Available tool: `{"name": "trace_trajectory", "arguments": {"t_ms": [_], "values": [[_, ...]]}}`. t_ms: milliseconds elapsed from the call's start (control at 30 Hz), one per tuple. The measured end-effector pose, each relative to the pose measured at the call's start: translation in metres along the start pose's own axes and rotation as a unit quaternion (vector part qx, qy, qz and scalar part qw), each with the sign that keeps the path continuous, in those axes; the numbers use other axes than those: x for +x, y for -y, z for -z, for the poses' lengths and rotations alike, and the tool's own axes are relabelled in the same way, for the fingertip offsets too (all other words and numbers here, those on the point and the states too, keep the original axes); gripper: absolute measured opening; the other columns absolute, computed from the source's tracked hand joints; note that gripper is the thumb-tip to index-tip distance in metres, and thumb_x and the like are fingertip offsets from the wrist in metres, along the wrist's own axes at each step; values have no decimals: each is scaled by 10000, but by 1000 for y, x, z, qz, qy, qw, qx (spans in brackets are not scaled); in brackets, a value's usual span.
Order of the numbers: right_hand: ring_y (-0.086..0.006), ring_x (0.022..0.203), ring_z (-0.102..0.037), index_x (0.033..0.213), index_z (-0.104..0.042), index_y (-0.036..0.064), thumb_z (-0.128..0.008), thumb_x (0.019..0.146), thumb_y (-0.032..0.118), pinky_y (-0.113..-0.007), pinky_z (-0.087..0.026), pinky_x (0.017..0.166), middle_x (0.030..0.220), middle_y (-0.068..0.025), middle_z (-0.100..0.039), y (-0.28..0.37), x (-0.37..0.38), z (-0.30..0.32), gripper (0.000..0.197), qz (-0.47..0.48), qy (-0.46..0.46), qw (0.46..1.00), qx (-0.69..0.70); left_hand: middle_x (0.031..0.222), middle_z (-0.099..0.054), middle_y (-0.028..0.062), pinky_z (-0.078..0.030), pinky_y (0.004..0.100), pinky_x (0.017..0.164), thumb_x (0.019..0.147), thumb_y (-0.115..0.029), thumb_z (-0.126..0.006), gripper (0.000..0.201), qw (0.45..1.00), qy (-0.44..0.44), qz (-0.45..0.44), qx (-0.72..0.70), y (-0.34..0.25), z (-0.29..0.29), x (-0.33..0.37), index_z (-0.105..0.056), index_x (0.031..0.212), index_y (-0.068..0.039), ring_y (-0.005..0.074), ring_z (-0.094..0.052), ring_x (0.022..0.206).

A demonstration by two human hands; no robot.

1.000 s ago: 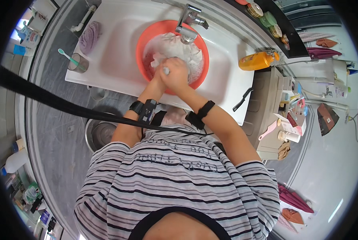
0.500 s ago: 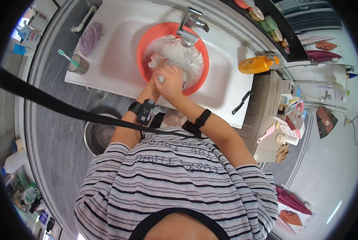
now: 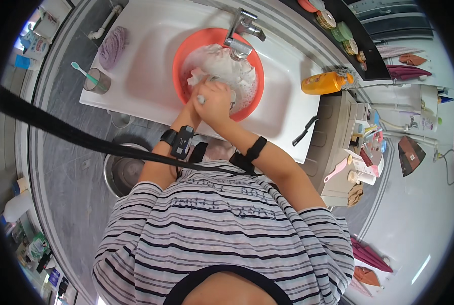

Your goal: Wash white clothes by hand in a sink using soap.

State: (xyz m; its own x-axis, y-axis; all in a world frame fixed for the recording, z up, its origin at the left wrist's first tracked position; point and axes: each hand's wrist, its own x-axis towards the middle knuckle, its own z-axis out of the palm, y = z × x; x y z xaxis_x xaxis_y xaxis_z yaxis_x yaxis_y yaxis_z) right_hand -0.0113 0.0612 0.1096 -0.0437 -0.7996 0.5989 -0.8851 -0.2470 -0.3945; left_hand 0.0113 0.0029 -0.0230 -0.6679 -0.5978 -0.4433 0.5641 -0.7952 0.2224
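A wet white cloth [image 3: 232, 65] lies in soapy water inside a round orange-red basin [image 3: 177, 66]. Over the basin's near side, my right hand [image 3: 217, 104] is closed in a fist, with a small bit of white cloth poking out of it. My left hand [image 3: 192, 104] presses against it, partly hidden by the right hand; cloth shows around its fingers, and it too appears closed on the cloth. A chrome faucet [image 3: 238, 46] reaches over the basin's far rim.
The basin stands in a white sink [image 3: 151, 66]. On its left edge are a purple mesh cloth [image 3: 113, 48] and a cup [image 3: 101, 84] holding a toothbrush. A yellow pump bottle [image 3: 322, 83] and a black-handled razor [image 3: 305, 131] lie right. Below left sits a metal bucket [image 3: 110, 173].
My hands stay together over the basin, the right fist shifting very slightly. The whole view drifts a little to the left. Both hands keep their hold on the cloth.
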Motion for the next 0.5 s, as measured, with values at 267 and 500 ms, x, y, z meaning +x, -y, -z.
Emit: {"name": "trace_trajectory", "arguments": {"t_ms": [267, 500], "values": [[-277, 788, -562, 703, -621, 92, -640, 648, 201, -433, -414, 695, 763, -90, -616, -76, 0, -10, 124, -234, 24, 965, -114, 1016, -616, 110, -510, 386, 766, 899, -295, -472, 297, 983, -162, -12, 82, 4, -34, -10, -577, 1055, -65, 238, -617, 892], [-289, 770, -556, 694, -610, 73, -630, 660, 198, -435, -406, 689, 748, -98, -607, -2, -16, -3, 131, 9, 20, 1000, 18, 1015, -617, 117, -509, 407, 772, 897, -267, -493, 297, 996, -76, 35, 12, -7, -29, -35, -551, 1094, -53, 249, -618, 897]]}}
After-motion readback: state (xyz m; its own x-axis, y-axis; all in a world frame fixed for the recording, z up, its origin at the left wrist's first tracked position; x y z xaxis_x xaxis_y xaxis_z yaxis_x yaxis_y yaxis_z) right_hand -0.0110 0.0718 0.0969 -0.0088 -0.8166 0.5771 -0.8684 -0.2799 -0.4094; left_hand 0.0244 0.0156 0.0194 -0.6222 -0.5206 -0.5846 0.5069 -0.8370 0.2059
